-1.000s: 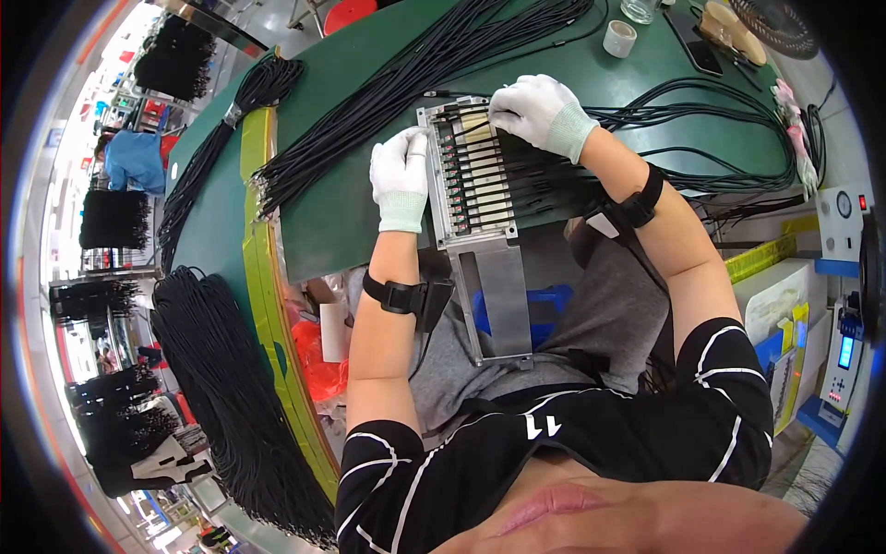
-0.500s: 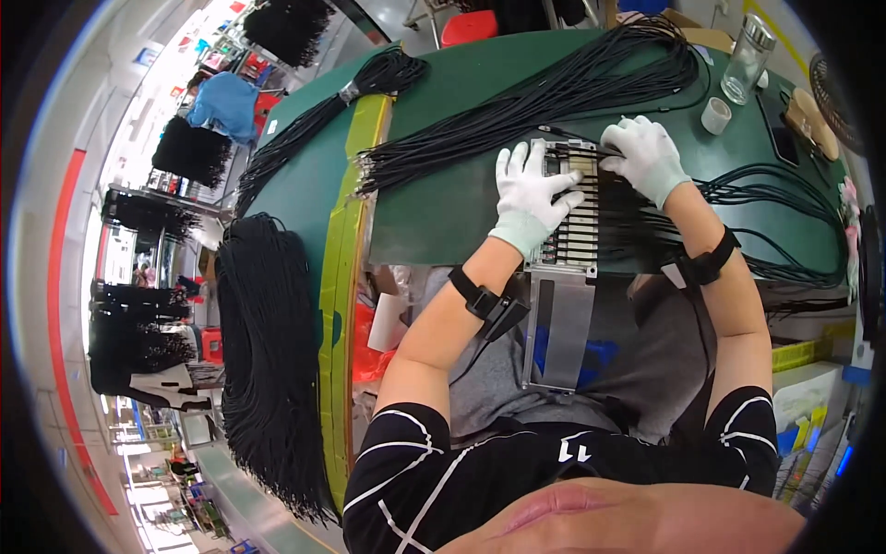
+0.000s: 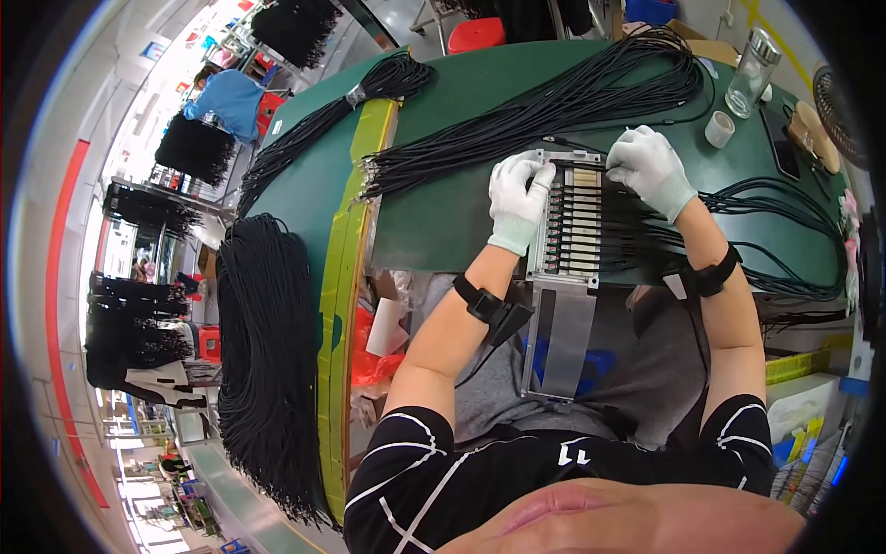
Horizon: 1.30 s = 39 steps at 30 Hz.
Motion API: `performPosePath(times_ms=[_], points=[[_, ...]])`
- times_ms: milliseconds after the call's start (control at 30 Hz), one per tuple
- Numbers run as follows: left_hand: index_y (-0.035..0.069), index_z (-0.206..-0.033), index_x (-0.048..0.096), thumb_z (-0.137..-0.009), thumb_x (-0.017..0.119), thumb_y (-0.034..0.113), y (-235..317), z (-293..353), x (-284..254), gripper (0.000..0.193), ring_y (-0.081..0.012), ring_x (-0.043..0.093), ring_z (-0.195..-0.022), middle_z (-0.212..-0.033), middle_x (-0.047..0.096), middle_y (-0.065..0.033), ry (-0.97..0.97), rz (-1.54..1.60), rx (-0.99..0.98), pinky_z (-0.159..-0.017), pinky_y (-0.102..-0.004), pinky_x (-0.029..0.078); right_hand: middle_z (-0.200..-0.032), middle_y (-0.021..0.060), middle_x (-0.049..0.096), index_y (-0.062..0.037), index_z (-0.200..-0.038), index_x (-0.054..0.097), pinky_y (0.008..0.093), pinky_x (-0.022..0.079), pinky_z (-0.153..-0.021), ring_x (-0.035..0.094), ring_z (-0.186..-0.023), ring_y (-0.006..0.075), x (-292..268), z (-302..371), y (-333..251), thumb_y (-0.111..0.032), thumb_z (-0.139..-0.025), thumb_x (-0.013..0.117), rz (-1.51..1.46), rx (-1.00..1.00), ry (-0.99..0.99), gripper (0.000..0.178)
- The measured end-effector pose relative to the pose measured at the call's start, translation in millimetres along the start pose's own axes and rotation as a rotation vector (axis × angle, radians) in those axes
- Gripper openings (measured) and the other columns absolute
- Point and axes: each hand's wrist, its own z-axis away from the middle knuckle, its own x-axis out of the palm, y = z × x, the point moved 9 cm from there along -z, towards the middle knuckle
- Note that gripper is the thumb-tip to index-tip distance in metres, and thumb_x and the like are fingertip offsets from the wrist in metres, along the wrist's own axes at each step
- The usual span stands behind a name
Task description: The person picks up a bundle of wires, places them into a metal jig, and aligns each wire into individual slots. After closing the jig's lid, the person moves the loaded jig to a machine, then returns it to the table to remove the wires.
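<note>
A slotted metal fixture (image 3: pixel 591 278) lies in front of me, with several black cables (image 3: pixel 580 224) laid side by side across its slots. Both my hands wear white gloves. My left hand (image 3: pixel 520 196) is at the fixture's upper left side, thumb and fingers closed around the end of a cable in the top slots. On the opposite side, my right hand (image 3: pixel 652 172) pinches that black cable close to the fixture's edge. My left fingertips partly hide the cable end. Below the fixture, a clear plastic plate (image 3: pixel 560 343) reaches over my lap.
A long bundle of black cables (image 3: pixel 554 103) crosses the green table (image 3: pixel 429 231). Another tied bundle (image 3: pixel 318 120) lies left, past a yellow-taped edge (image 3: pixel 343 268). A glass bottle (image 3: pixel 752 74), a white roll (image 3: pixel 720 129) and a phone (image 3: pixel 781 146) stand or lie at right.
My left hand has drawn back left off the slots, and its spread fingers have closed at the fixture's edge. My right hand stays by the upper right side, still pinching.
</note>
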Motion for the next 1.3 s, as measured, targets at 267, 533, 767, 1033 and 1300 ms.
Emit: performPosePath(times_ms=[267,533,767,1033,1300], points=[[0.004,-0.080,0.068,-0.087,0.069,0.031,-16.7,0.0,-8.2,0.028,-0.0311,0.059,-0.108,-0.106,0.070,-0.0128,0.071,0.094,-0.139,-0.096,-0.0428,0.045,-0.083,0.0061,0.064,-0.0083,-0.079,0.067,0.0400,0.048,-0.080,0.058,-0.086,0.0299,-7.6,3.1,3.1,-0.013,-0.068,0.078,-0.053,-0.012,0.061,0.016],[0.004,-0.083,0.070,-0.090,0.068,0.021,50.2,4.4,-13.6,0.018,-0.0287,0.060,-0.109,-0.109,0.069,-0.0144,0.026,0.102,0.311,-0.097,-0.0402,0.045,-0.087,0.0080,0.067,-0.0088,-0.090,0.069,0.0414,0.048,-0.083,0.059,-0.090,0.0301,13.1,4.7,-48.9,-0.021,-0.074,0.076,-0.171,-0.130,0.083,0.021],[0.003,-0.075,0.066,-0.081,0.074,0.015,25.7,-2.8,-27.3,0.016,-0.0325,0.059,-0.106,-0.104,0.070,-0.0140,0.137,0.228,0.188,-0.094,-0.0443,0.046,-0.087,0.0096,0.068,-0.0108,-0.092,0.069,0.0415,0.050,-0.082,0.062,-0.088,0.0313,17.9,11.4,12.6,-0.028,-0.080,0.072,-0.075,-0.010,-0.047,0.021],[0.003,-0.081,0.070,-0.087,0.071,0.022,-10.0,-6.0,-16.6,0.020,-0.0297,0.061,-0.105,-0.105,0.070,-0.0118,0.087,0.025,0.054,-0.093,-0.0420,0.047,-0.079,0.0059,0.066,-0.0118,-0.086,0.069,0.0417,0.050,-0.077,0.062,-0.084,0.0295,13.2,5.9,0.9,-0.022,-0.082,0.069,-0.046,0.005,0.066,0.011],[0.007,-0.096,0.073,-0.091,0.065,0.028,-32.9,-3.2,0.7,0.023,-0.0274,0.062,-0.103,-0.105,0.071,-0.0093,-0.024,0.032,-0.092,-0.093,-0.0380,0.047,-0.080,0.0067,0.069,-0.0148,-0.089,0.071,0.0411,0.051,-0.082,0.066,-0.087,0.0284,17.8,10.8,14.4,-0.031,-0.086,0.063,0.111,0.095,-0.065,0.018]])
